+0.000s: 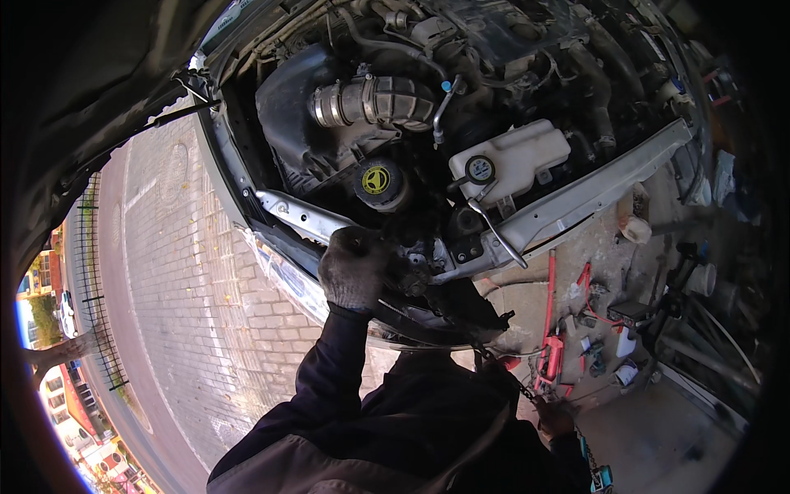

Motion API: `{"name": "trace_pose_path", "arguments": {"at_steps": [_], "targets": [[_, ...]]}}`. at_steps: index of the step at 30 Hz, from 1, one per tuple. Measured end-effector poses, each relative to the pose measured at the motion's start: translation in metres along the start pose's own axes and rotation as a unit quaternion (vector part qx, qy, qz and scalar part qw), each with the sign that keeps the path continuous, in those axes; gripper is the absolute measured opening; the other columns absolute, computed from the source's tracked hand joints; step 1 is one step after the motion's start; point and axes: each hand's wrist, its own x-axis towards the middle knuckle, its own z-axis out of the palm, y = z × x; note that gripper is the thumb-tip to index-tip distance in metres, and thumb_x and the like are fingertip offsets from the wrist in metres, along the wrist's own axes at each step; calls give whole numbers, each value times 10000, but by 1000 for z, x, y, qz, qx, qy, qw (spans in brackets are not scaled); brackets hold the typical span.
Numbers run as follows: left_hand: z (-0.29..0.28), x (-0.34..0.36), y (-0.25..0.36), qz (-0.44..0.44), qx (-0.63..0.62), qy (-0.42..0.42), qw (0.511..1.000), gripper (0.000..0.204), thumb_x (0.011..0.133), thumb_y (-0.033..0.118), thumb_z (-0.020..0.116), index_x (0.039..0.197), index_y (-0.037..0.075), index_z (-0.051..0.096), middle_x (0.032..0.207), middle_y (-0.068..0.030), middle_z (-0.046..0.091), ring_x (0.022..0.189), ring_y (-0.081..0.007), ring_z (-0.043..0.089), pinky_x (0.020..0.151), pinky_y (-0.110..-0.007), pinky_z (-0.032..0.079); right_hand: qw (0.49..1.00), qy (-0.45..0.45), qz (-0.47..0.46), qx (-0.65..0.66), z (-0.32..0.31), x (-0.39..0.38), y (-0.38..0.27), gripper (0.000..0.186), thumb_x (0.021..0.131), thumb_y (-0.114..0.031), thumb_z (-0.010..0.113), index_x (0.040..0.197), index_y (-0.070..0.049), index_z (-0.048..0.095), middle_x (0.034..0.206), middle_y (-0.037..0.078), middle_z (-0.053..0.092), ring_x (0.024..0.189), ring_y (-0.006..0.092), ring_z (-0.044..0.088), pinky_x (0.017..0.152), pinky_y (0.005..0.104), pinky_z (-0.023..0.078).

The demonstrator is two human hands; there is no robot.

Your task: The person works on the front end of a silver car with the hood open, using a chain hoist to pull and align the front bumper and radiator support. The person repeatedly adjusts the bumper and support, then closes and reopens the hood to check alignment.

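My left hand (354, 267), in a grey glove, is closed at the front corner of the open engine bay, by the silver front crossmember (300, 216). What its fingers hold is hidden in the dark gap there. Lower right, my right hand (555, 418) is wrapped round a metal chain (525, 390). The chain runs up toward the car's front end and down past a teal metal piece (602, 477). Just beyond my left hand is a black reservoir cap (377, 179) with a yellow symbol. A white plastic tank (514, 163) sits to its right.
A ribbed intake hose (374, 100) and black air box (296, 107) fill the bay's left side. A silver lever (498, 230) lies across the crossmember. On the floor at right are a red jack-like tool (551, 362) and scattered parts. Brick paving (189, 272) lies left.
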Motion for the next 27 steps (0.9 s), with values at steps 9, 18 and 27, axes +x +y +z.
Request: {"name": "trace_pose_path", "arguments": {"at_steps": [9, 18, 27], "targets": [[2, 12, -6, 49, 31, 51, 997, 301, 820, 242, 867, 911, 16, 690, 789, -151, 739, 719, -267, 724, 705, -391, 580, 988, -82, 80, 106, -34, 28, -33, 690, 1038, -491, 685, 526, -41, 577, 480, 109, 553, 456, 267, 597, 526, 436, 426], [-12, 8, -1, 5, 4, -18, 1000, 367, 814, 286, 877, 979, 18, 690, 848, -168, 758, 793, -321, 755, 750, -411, 594, 942, -126, 208, 233, -54, 35, -49, 584, 1042, -371, 718, 591, -18, 606, 509, 120, 542, 455, 260, 548, 520, 446, 381], [-25, 33, -6, 79, 59, -205, 974, 410, 889, 327, 792, 1167, 29, 749, 1017, -158, 803, 962, -324, 779, 866, -409, 614, 966, -88, 117, 215, -20, 22, -22, 594, 1029, -406, 718, 582, -49, 561, 527, 123, 541, 490, 307, 559, 549, 454, 399]]}}
